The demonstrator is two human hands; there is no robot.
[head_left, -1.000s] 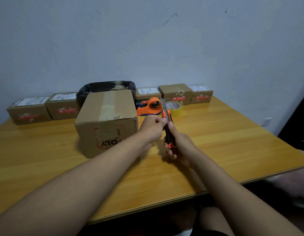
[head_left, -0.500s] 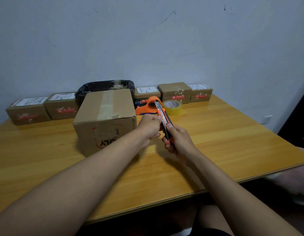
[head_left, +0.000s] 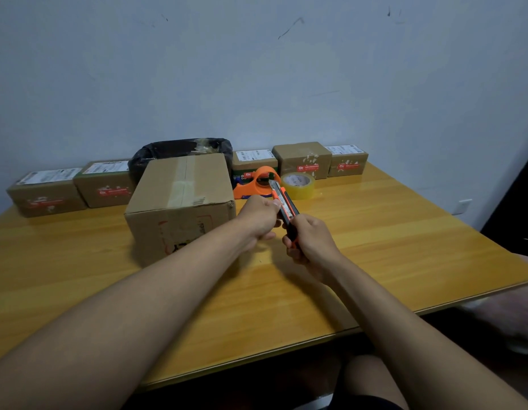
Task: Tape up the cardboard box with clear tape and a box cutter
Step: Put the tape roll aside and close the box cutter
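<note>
Cardboard box (head_left: 180, 202) sits on worktop (head_left: 375, 247), left of both hands. Box cutter (head_left: 283, 202) has tilted left since a second ago; right hand (head_left: 308, 244) fingers clamped on handle, left hand (head_left: 261, 216) fingers pinching it near the blade end, likely setting blade. No taping yet.

Soft, dim light falls from above; my forearms cast faint shadows on the glossy table (head_left: 404, 238), wide-angle edges bending and blurred.

- A wooden table (head_left: 375, 247) carries a large cardboard box (head_left: 180, 208).
- Behind it: a black bag (head_left: 168, 152), small parcels (head_left: 46, 192), an orange tape dispenser (head_left: 253, 184), a clear tape roll (head_left: 298, 184).
</note>
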